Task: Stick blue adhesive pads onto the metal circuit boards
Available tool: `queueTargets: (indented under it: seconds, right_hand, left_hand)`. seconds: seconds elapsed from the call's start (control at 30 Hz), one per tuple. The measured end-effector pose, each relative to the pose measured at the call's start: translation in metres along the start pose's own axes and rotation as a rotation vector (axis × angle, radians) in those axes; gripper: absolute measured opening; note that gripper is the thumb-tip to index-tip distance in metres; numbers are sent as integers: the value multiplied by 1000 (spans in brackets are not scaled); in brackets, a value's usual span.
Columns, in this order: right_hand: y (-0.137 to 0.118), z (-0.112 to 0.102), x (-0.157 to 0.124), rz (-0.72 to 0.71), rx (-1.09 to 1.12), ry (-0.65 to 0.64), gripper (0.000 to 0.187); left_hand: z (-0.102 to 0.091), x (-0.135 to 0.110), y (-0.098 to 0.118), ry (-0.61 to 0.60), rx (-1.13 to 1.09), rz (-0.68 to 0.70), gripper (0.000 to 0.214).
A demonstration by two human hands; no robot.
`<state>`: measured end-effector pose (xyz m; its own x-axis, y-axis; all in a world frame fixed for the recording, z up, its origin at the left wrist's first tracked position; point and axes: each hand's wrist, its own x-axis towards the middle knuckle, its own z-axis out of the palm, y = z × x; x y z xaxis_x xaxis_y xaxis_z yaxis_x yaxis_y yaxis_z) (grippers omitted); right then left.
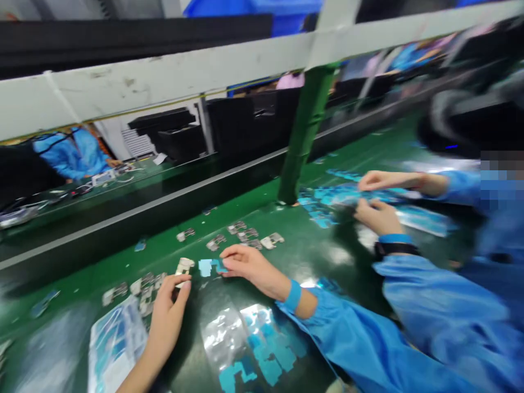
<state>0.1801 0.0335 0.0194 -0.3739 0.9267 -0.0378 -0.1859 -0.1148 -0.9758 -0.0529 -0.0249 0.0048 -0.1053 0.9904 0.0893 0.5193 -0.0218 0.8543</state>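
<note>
My left hand (166, 316) comes in from the bottom left and pinches a small silver metal part (184, 267) just above the green work surface (311, 256). My right hand (249, 266), with a blue band at the wrist and a blue sleeve, holds a small light-blue sticker (208, 266) by its edge, right beside the metal part. The two pieces are close together but I cannot tell whether they touch. Several more metal parts (245, 236) lie in a loose row just beyond my right hand.
A clear sheet with blue stickers (262, 344) lies in front of me, another sheet (114, 344) at my left, and more metal parts (141, 286) nearby. On the right a co-worker's hands (380, 215) handle blue stickers (327, 199). A green post (305, 136) stands behind.
</note>
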Motion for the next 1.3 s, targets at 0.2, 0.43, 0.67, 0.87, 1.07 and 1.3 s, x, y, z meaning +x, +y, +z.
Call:
queueTargets:
  seconds: [0.2, 0.43, 0.67, 0.87, 1.07, 1.3]
  right_hand:
    - [1, 2, -12, 102, 40, -68, 28]
    - [5, 7, -19, 244, -30, -133, 24]
    - [1, 5, -20, 304, -123, -148, 24]
    - [-5, 4, -21, 304, -145, -150, 25]
    - [-7, 2, -22, 324, -124, -154, 26]
    - [-5, -1, -22, 341, -131, -161, 24]
  left_hand:
    - [8, -26, -5, -136, -467, -239, 33]
    - [17, -46, 8, -320, -669, -289, 32]
    - [21, -51, 10, -315, -690, -329, 41]
    - [18, -50, 10, -308, -610, -351, 46]
    - [17, -50, 15, -292, -677, -363, 50]
    - [17, -51, 17, -290, -695, -342, 50]
